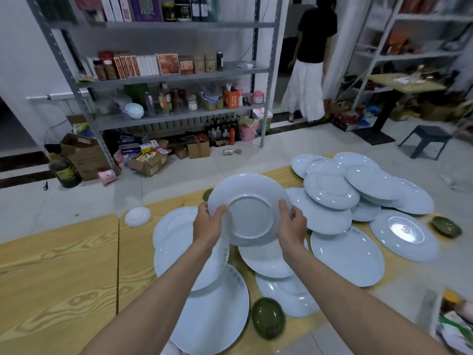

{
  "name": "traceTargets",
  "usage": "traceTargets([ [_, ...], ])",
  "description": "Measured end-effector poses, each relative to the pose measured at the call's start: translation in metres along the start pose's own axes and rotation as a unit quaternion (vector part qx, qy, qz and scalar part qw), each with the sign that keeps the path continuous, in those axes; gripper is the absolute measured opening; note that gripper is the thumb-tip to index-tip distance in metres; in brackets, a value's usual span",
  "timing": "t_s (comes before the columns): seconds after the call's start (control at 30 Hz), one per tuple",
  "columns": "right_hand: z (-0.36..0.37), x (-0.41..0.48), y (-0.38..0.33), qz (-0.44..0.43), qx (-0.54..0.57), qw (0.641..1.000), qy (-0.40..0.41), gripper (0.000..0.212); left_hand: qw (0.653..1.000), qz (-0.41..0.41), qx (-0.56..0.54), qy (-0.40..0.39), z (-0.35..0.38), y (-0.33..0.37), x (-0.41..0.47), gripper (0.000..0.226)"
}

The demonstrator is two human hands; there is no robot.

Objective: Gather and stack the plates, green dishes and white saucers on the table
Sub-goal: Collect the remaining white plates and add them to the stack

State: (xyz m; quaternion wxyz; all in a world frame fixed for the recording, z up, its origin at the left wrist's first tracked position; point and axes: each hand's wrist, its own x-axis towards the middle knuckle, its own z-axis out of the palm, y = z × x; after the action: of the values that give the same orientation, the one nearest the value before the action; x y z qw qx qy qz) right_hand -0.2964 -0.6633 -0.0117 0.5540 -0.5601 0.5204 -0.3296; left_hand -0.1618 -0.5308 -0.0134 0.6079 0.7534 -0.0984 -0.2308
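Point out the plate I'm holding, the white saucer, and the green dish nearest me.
held plate (250,213): head view, on its underside, inside the foot ring.
white saucer (137,217): head view, on its middle.
nearest green dish (268,317): head view, on its middle.

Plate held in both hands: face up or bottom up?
Bottom up: the held plate shows its foot ring; left hand and right hand grip its rim.

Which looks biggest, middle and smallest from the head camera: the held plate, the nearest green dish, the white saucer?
1. held plate
2. nearest green dish
3. white saucer
The dish is nearer the camera, so dish versus saucer is unsure.
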Motion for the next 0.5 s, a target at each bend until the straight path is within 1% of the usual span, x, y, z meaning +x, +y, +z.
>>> traceTargets([
  [0.07,0.001,-0.011,-0.006,0.014,0.073,0.997,0.023,0.055,0.999,-0.014,-0.04,-0.027,0.0,0.005,-0.005,0.045],
  [0.13,0.002,-0.019,-0.01,0.032,0.14,0.989,0.022,0.049,0.995,-0.024,-0.084,-0.046,0.0,0.01,-0.012,0.039],
  [0.23,-0.003,-0.03,-0.01,0.061,0.179,0.982,0.012,0.041,0.982,-0.024,-0.18,-0.059,-0.005,0.015,-0.021,0.024],
  [0.27,-0.005,-0.034,-0.009,0.071,0.191,0.979,0.009,0.035,0.976,-0.03,-0.206,-0.063,-0.007,0.016,-0.024,0.021],
  [0.3,-0.008,-0.037,-0.008,0.078,0.203,0.976,0.01,0.026,0.973,-0.038,-0.22,-0.066,-0.01,0.016,-0.026,0.024],
  [0.33,-0.01,-0.042,-0.007,0.079,0.214,0.974,0.012,0.02,0.97,-0.042,-0.226,-0.074,-0.013,0.015,-0.028,0.033],
  [0.37,-0.014,-0.046,-0.005,0.074,0.216,0.974,0.01,0.022,0.969,-0.043,-0.228,-0.085,-0.017,0.013,-0.029,0.041],
  [0.4,-0.018,-0.051,-0.001,0.063,0.201,0.977,0.004,0.031,0.969,-0.036,-0.224,-0.099,-0.021,0.01,-0.032,0.045],
  [0.47,-0.029,-0.06,0.009,0.028,0.127,0.992,0.0,0.047,0.973,-0.006,-0.19,-0.134,-0.028,0.005,-0.038,0.05],
  [0.5,-0.034,-0.064,0.012,0.015,0.103,0.995,-0.001,0.051,0.974,0.009,-0.17,-0.147,-0.03,0.002,-0.041,0.052],
])
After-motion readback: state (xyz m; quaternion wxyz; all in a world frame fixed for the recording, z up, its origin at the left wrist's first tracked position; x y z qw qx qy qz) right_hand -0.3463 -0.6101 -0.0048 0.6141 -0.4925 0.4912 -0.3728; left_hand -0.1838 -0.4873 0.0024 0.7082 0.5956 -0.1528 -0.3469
